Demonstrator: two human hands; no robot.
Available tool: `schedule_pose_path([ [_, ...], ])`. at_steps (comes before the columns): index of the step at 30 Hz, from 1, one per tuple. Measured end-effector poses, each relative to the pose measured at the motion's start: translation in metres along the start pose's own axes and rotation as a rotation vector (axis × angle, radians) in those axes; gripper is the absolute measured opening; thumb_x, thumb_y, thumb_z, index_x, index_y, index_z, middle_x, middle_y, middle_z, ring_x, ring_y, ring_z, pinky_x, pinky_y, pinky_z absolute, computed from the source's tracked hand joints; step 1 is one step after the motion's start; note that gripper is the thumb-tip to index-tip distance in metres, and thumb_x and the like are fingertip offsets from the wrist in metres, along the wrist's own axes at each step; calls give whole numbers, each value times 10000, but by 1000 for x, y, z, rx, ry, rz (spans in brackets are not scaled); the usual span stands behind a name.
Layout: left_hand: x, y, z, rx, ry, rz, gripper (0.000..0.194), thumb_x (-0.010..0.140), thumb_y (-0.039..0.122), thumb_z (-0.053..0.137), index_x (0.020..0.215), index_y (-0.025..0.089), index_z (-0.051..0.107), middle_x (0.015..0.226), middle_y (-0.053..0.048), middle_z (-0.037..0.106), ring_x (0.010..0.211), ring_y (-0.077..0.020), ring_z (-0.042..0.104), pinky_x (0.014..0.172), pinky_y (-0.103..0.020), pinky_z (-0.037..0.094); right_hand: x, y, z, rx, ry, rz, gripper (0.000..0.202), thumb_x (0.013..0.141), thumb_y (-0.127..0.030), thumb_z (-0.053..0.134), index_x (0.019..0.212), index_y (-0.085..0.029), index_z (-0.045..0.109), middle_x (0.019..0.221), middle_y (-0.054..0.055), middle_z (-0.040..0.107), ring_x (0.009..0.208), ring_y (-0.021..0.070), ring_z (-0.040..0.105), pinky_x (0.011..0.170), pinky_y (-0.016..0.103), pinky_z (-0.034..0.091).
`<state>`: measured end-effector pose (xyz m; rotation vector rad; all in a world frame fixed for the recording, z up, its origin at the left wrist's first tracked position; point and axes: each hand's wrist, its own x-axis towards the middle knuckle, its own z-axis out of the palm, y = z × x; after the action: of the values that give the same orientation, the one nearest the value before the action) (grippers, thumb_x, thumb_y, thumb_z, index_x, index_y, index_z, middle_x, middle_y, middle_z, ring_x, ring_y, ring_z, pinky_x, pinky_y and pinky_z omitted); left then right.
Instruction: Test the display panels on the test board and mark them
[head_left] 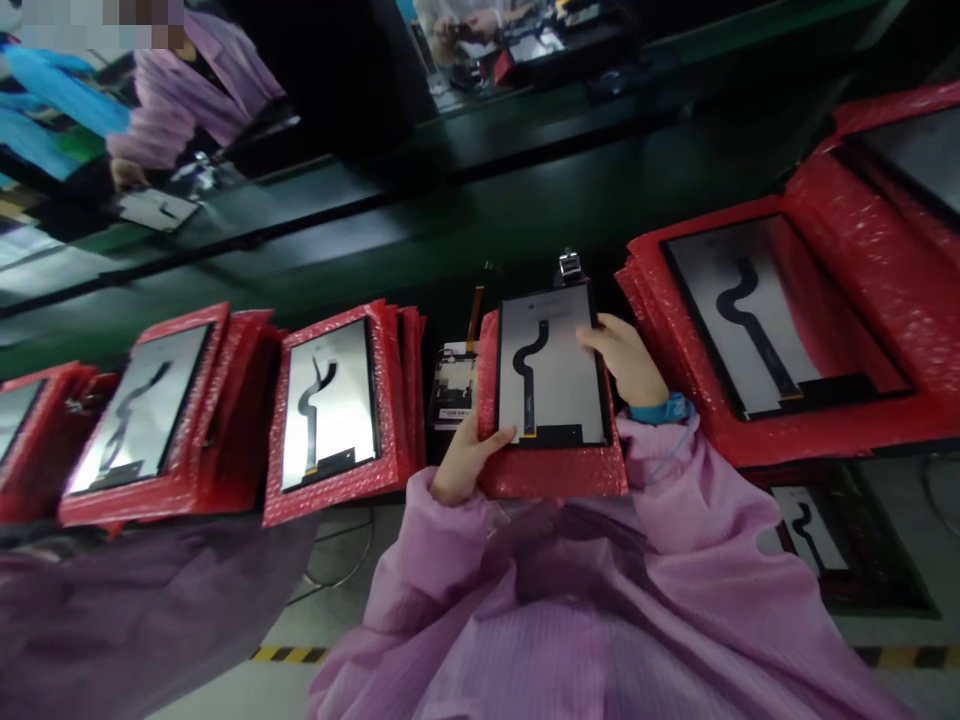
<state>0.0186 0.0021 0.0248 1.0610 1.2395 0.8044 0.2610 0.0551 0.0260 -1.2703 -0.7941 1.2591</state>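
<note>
A display panel (559, 360) with a silver back and a black, wavy ribbon cable lies over a red bubble-wrap sheet (555, 475) just in front of my body. My left hand (466, 455) grips its lower left corner, the thumb resting on the panel's face. On the upper right edge, my right hand (626, 360) has its thumb on top; the other fingers are hidden or partly behind the edge. A blue wristband (664, 408) circles my right wrist. Left of the panel lies a small electronic assembly (454, 385) with an orange flex strip (475, 315).
Red bubble-wrap stacks topped with similar panels stand to the left (330, 405) and right (772, 310). A small metal clasp-like part (570, 265) sits behind my panel. Across the dark green bench (450, 215), a person in a pink sleeve (161, 110) handles another panel (157, 208).
</note>
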Motion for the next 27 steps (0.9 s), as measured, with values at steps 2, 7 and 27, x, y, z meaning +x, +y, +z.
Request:
schedule_pose_path([
  [2,3,-8,1,268,33,110,394,745,393,797,1045,174,667,1035,-77,743,978,-255,694,914,-376,533,2,5,-3,-121,21,-30,323,702,-275,698,1003,-174,635,880,31,715,826,190,673,757,337,571],
  [7,-6,-5,6,843,215,381,228,865,314,690,1042,171,700,940,-78,717,782,-218,678,774,-346,524,9,10,-12,-333,92,-94,352,675,-155,588,1023,-177,636,894,47,713,834,212,679,817,406,566],
  [27,152,38,-28,380,390,534,598,683,53,704,1235,211,536,858,-25,637,880,-222,627,894,-352,496,-14,-31,31,-1364,-548,-644,619,896,-403,629,1428,-124,482,1462,190,505,1406,336,430,1185,548,370],
])
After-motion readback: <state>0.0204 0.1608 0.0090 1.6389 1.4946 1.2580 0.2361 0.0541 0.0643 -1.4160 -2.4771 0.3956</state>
